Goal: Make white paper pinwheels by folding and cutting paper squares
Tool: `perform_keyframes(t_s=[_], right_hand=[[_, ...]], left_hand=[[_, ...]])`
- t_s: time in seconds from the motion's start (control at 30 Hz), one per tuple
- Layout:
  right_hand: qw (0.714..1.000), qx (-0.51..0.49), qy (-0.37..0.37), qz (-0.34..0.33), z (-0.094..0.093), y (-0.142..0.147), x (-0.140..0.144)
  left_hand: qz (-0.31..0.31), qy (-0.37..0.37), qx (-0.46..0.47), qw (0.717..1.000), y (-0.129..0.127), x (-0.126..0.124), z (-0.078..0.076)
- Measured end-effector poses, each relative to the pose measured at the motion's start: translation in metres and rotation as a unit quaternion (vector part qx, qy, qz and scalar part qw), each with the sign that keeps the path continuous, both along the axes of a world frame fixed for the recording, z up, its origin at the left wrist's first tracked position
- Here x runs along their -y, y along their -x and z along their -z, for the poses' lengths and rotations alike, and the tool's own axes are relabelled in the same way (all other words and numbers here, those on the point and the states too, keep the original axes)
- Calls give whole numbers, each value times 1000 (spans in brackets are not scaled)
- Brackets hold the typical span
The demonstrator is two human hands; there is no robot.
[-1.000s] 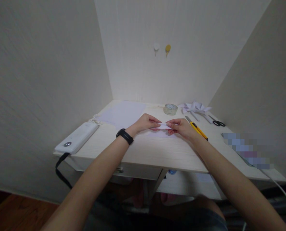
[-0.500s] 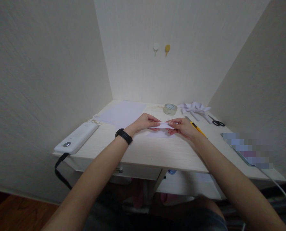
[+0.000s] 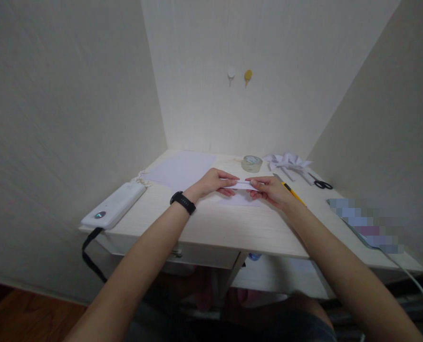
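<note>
My left hand (image 3: 216, 182) and my right hand (image 3: 268, 189) pinch a narrow strip of folded white paper (image 3: 244, 185) between them, one at each end. Thumbs lie on top of the strip and the other fingers curl beneath it. The strip is held level, just above a flat piece of white paper (image 3: 238, 199) on the desk. Right of my right hand lies a yellow utility knife (image 3: 294, 193), its blade end toward the wall. A black watch (image 3: 183, 202) is on my left wrist.
On the white desk (image 3: 211, 223) are a large paper sheet (image 3: 181, 166), a clear tape roll (image 3: 252, 164), folded paper pieces (image 3: 288, 161), black scissors (image 3: 322, 184) and a blurred flat device (image 3: 363, 225) with a cable. A white device (image 3: 115, 206) with a strap sits at the left edge.
My right thumb has shifted slightly along the strip, and the strip's near edge has tilted a little. Otherwise the hands stay in place; the whole view has moved slightly.
</note>
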State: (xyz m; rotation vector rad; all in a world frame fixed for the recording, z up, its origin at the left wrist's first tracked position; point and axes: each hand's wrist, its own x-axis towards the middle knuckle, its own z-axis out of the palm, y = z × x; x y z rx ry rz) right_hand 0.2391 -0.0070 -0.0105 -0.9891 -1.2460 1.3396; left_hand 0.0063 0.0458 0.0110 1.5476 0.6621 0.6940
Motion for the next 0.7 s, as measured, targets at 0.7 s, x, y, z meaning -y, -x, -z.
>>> perform_keyframes(t_s=[0.7], right_hand=[[999, -20, 21, 29, 0, 5, 0]], left_hand=[[0, 51, 64, 997, -4, -4, 14]])
